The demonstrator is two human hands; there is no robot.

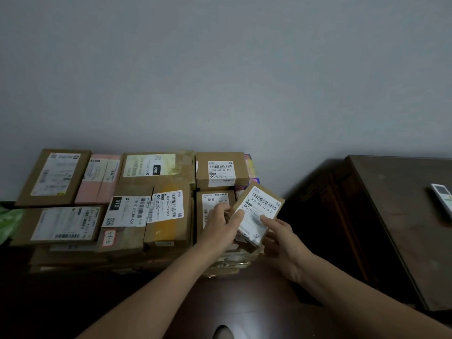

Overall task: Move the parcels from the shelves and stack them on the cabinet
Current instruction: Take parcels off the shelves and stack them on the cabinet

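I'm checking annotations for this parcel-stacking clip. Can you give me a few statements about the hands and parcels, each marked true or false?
1. The left hand and the right hand both hold one small labelled parcel. True.
2. That parcel lies square with the stacked parcels. False: it is turned askew to them.
3. A pink parcel lies in the back row. True.
4. The remote control lies on the parcels. False: the remote control lies on the dark table to the right.
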